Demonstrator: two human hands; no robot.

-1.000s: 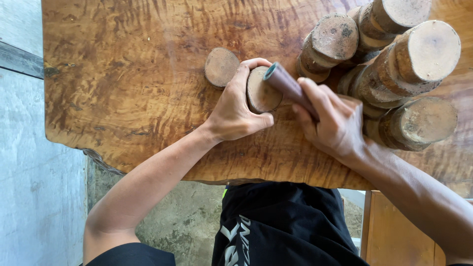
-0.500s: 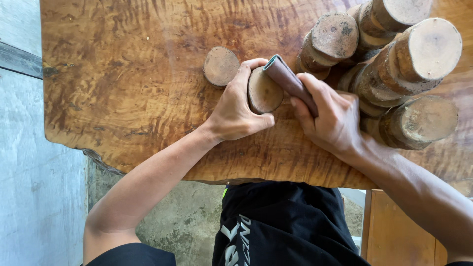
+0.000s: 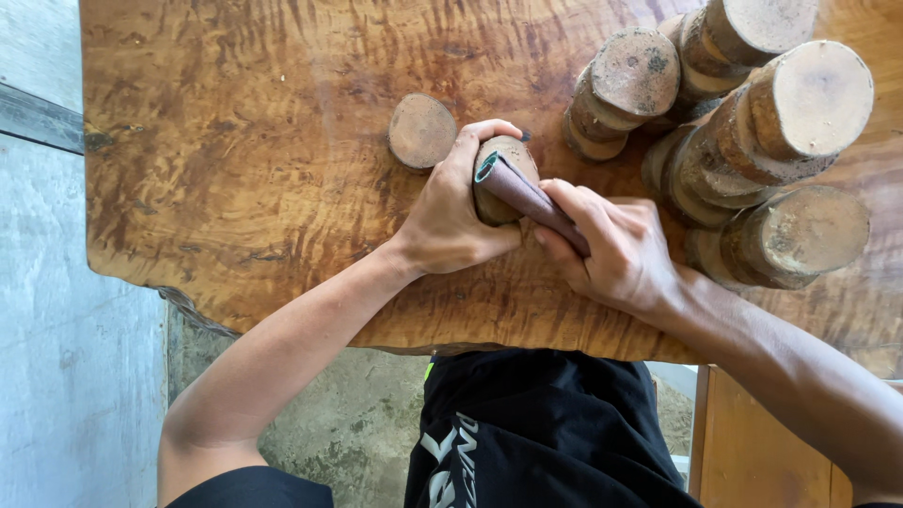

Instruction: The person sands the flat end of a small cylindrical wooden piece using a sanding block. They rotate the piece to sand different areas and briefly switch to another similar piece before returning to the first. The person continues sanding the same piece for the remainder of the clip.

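Note:
My left hand point(image 3: 451, 212) grips a round wooden disc point(image 3: 513, 158) held on edge on a glossy wooden slab table point(image 3: 235, 141). My right hand point(image 3: 611, 245) holds a rolled piece of brown sandpaper point(image 3: 522, 193) pressed against the disc's face. Another flat wooden disc point(image 3: 421, 131) lies on the slab just left of my left hand.
Several stacks of round wooden slices point(image 3: 743, 122) stand on the slab's right side, close to my right hand. The slab's rough front edge point(image 3: 282, 315) runs below my wrists. Grey concrete floor point(image 3: 56, 329) lies left, and a wooden panel point(image 3: 752, 452) sits lower right.
The sandpaper roll in my right hand has slid slightly up and left across the disc. My left hand keeps the disc in the same spot.

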